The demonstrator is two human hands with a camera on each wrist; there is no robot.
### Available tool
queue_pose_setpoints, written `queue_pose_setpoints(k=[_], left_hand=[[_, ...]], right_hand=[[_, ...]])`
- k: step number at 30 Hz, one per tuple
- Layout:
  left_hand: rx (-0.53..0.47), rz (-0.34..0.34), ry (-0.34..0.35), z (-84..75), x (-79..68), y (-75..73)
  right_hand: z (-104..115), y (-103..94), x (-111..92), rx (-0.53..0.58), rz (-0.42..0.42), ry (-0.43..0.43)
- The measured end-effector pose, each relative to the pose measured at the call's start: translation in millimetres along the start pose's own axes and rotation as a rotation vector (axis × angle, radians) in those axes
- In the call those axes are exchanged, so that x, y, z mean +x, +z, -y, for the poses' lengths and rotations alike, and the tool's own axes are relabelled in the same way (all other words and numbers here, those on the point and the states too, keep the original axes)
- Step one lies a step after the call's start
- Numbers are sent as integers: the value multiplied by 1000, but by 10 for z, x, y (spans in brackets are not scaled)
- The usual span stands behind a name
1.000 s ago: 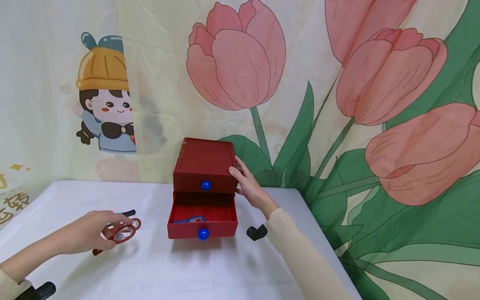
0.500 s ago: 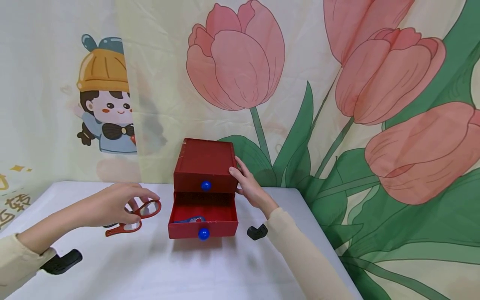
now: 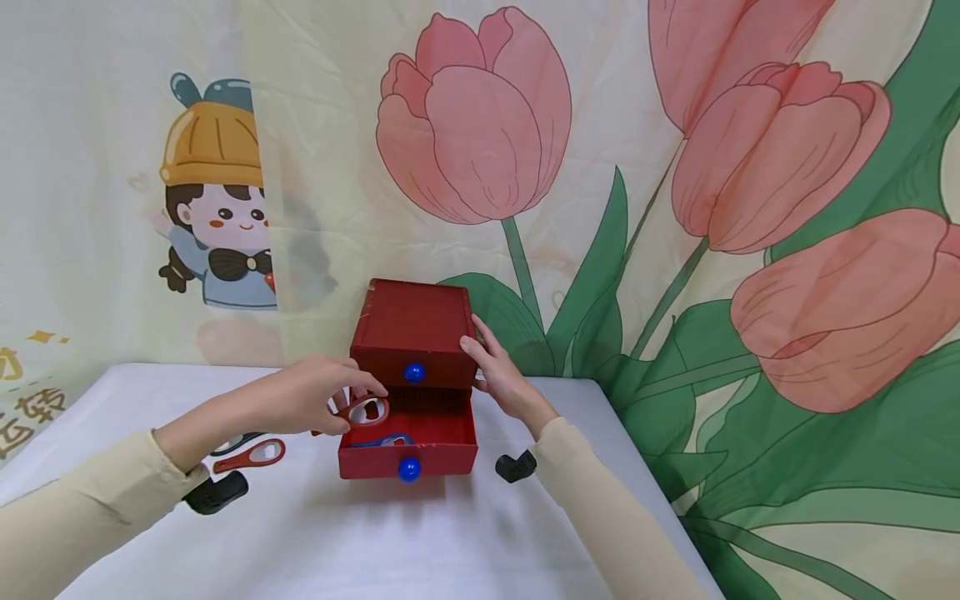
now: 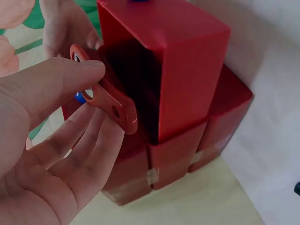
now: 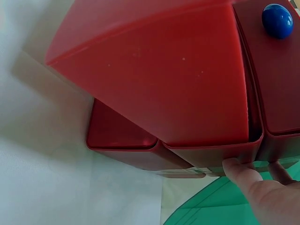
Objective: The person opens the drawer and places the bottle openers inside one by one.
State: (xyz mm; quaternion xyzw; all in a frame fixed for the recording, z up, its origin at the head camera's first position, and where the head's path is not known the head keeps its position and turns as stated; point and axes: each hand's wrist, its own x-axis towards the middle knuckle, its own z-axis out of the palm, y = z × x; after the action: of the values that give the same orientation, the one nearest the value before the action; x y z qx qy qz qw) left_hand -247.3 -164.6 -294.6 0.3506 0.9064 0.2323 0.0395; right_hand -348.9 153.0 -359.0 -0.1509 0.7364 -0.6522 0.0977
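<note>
The fingers (image 4: 105, 145) of the left hand (image 3: 311, 396) are pinched against the thumb on a red opener (image 4: 112, 96), which is held above the left part of the open drawer (image 3: 442, 461). Its ring end is pointed inward over the drawer, and its handle end is left reaching past the drawer's left wall. The fingers of the right hand (image 3: 504, 379) are laid nearly straight against the right side of the red chest (image 3: 416, 312); how firmly they are pressed cannot be told.

The open drawer is bounded by low side walls and a front wall, and its mouth is limited at the back by the lower edge of the closed upper drawer (image 3: 378, 367). Only a narrow space is left between the left hand and that drawer's front left corner. In front, a broad stretch of the white counter (image 3: 375, 542) is seen between the left sleeve (image 3: 97, 500) and the right sleeve (image 3: 600, 508).

By count, one chest is seen, its three tiers shown in the wrist views. Three openers can be made out: the pinched one, a blue opener (image 3: 378, 441) in the drawer, and a second red opener (image 3: 242, 459) on the counter, left of the chest. Beside the last, one dark piece (image 3: 238, 440) is partly hidden by the left arm.
</note>
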Motion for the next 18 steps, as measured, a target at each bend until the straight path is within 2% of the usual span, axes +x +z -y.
queue_pose_setpoints(k=[10, 18], left_hand=[[39, 27, 74, -109, 279, 124], [66, 62, 95, -187, 466, 253]], right_hand=[[2, -2, -5, 4, -2, -5], [0, 7, -12, 13, -1, -1]])
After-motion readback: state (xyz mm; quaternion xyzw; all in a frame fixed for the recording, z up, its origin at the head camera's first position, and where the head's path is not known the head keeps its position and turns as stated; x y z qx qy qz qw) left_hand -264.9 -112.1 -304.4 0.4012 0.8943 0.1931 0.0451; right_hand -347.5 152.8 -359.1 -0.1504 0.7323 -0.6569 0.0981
